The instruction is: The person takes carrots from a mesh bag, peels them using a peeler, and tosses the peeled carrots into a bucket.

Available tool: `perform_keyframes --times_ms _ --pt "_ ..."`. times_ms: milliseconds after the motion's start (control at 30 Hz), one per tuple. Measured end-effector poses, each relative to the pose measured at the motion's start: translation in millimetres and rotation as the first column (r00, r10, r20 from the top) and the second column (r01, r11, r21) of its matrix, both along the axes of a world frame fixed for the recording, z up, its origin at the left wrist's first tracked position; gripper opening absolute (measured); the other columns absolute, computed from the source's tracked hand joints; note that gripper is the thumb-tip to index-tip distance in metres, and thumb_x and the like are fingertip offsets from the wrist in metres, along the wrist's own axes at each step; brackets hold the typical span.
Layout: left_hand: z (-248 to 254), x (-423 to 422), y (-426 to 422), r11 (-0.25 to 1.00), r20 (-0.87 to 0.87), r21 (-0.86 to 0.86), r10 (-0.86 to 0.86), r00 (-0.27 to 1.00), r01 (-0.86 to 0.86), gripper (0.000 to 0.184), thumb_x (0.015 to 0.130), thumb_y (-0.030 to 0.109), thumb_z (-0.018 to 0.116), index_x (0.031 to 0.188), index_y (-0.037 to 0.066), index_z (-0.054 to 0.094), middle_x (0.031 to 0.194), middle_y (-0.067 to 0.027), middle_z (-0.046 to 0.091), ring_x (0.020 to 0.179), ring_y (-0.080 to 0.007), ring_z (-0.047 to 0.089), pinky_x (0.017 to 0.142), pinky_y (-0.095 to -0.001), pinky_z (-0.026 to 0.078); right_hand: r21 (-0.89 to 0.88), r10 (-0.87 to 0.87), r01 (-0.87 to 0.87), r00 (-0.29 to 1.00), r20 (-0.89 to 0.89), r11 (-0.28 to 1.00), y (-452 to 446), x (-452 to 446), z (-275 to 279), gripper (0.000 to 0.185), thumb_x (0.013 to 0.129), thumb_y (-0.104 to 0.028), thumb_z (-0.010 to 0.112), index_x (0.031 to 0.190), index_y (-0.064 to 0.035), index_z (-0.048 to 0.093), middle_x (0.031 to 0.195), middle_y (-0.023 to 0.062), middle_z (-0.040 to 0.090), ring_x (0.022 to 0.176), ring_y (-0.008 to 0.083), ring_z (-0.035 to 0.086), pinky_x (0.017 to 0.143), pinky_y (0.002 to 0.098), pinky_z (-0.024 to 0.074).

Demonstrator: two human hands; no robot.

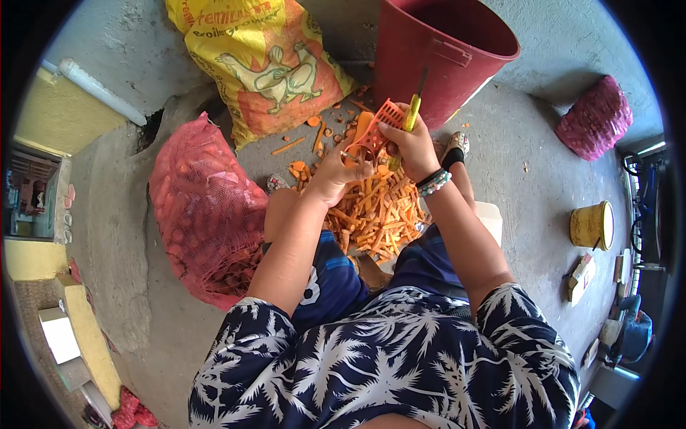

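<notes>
Above a heap of cut carrot pieces (382, 214), my two hands are close together. My right hand (414, 150) is closed around a yellow-handled knife (412, 113), its thin dark blade pointing up and away. Its thumb also presses on an orange perforated plastic piece (388, 116), whose exact kind I cannot make out. My left hand (337, 175) is closed at the near end of that piece, by a rounded loop; its fingertips are partly hidden. Carrot scraps and slices (314, 121) lie on the floor beyond the hands.
A red mesh sack of carrots (204, 207) leans at my left. Ahead stand a yellow printed feed sack (264, 71) and a tall red bin (421, 57). To the right are a purple mesh sack (597, 118), a yellow bucket (589, 226) and a person (634, 332) farther off.
</notes>
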State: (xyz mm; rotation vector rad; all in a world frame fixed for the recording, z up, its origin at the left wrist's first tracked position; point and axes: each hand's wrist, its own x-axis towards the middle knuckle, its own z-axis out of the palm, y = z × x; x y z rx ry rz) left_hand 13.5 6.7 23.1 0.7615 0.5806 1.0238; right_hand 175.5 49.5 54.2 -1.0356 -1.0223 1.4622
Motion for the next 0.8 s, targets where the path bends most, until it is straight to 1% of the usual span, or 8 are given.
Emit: perform_keyframes --times_ms 100,167,300,400,500,567,633,800 --pt "1.1 2.3 -1.4 0.997 -0.032 0.07 0.014 0.999 -0.012 0.082 0.063 0.016 0.081 0.13 0.001 0.036 0.114 -0.0033 0.051 0.103 -0.0144 0.049 0.089 -0.0274 0.039 0.05 -0.01 0.008 0.999 0.032 0.999 3.1 -2.8 -6.5 0.039 0.077 -0.003 0.065 0.111 -0.0025 0.046 0.088 0.0038 0.059 0.072 0.0096 0.057 0.06 0.0228 0.0482" --pt "-0.1 2.1 -0.6 0.998 -0.041 0.068 -0.005 0.999 0.008 0.079 0.065 0.013 0.079 0.129 0.0 0.036 0.113 -0.003 0.05 0.103 -0.0143 0.048 0.089 -0.0263 0.039 0.366 -0.271 0.163 0.925 0.267 0.916 13.1 -2.4 -12.0 0.038 0.075 -0.001 0.066 0.109 -0.002 0.049 0.096 0.0063 0.06 0.086 0.0143 0.059 0.073 0.0269 0.0492" --pt "-0.9 -0.7 -1.8 0.999 -0.046 0.001 -0.045 0.998 0.045 0.072 0.068 0.009 0.076 0.128 0.0 0.036 0.108 -0.0018 0.049 0.099 -0.0134 0.048 0.084 -0.0247 0.041 0.64 -0.714 0.463 0.673 0.196 0.612 64.0 33.9 -15.9 0.033 0.075 0.0 0.065 0.105 -0.003 0.05 0.097 0.0084 0.061 0.087 0.0171 0.059 0.075 0.0294 0.0491" --pt "-1.0 -2.8 1.5 0.999 0.011 -0.008 -0.051 0.999 0.051 0.071 0.069 0.012 0.076 0.127 0.001 0.037 0.106 -0.0014 0.049 0.096 -0.0129 0.048 0.081 -0.0241 0.041 0.542 -0.726 0.601 0.687 0.025 0.587 69.2 49.2 -9.7 0.035 0.076 -0.002 0.064 0.107 -0.0037 0.048 0.091 0.0086 0.06 0.077 0.0144 0.059 0.065 0.0257 0.0497" --pt "-10.9 -5.1 9.0 0.998 0.132 0.017 -0.065 0.989 0.063 0.063 0.075 0.02 0.072 0.125 0.002 0.039 0.107 -0.0031 0.051 0.097 -0.0144 0.05 0.082 -0.0257 0.042 0.357 -0.614 0.563 0.788 0.042 0.746 47.2 50.2 -3.2 0.037 0.077 -0.003 0.064 0.11 -0.0043 0.045 0.088 0.0077 0.059 0.068 0.0111 0.058 0.055 0.0223 0.0479" --pt "-4.3 -2.2 7.3 0.96 0.213 -0.275 0.113 0.97 -0.051 0.052 0.082 0.026 0.063 0.124 0.004 0.041 0.109 -0.0061 0.054 0.099 -0.0171 0.053 0.085 -0.0289 0.043 0.17 -0.516 0.517 0.855 -0.054 0.839 32.5 41.6 -1.4 0.037 0.078 -0.003 0.064 0.11 -0.0051 0.044 0.084 0.0048 0.058 0.06 0.0082 0.055 0.047 0.019 0.0436" --pt "-15.1 1.9 10.7 0.935 0.191 -0.337 0.185 0.964 -0.113 0.036 0.09 0.02 0.05 0.12 0.002 0.045 0.117 -0.0106 0.053 0.106 -0.0213 0.05 0.092 -0.0376 0.038 0.149 -0.462 0.482 0.874 -0.151 0.864 24.7 31.6 -7.7 0.039 0.079 -0.002 0.063 0.112 -0.0058 0.043 0.084 0.0036 0.058 0.056 0.0077 0.054 0.043 0.0186 0.0418" --pt "-36.1 2.5 16.3 0.885 0.043 -0.436 0.201 0.979 -0.163 0.027 0.092 0.024 0.045 0.113 0.008 0.051 0.108 -0.0065 0.057 0.098 -0.0184 0.055 0.083 -0.0355 0.045 0.16 -0.324 0.308 0.942 0.084 0.938 -0.5 4.8 -17.8 0.041 0.078 -0.003 0.064 0.114 -0.0033 0.044 0.093 0.0063 0.059 0.075 0.0108 0.059 0.059 0.0214 0.0495"
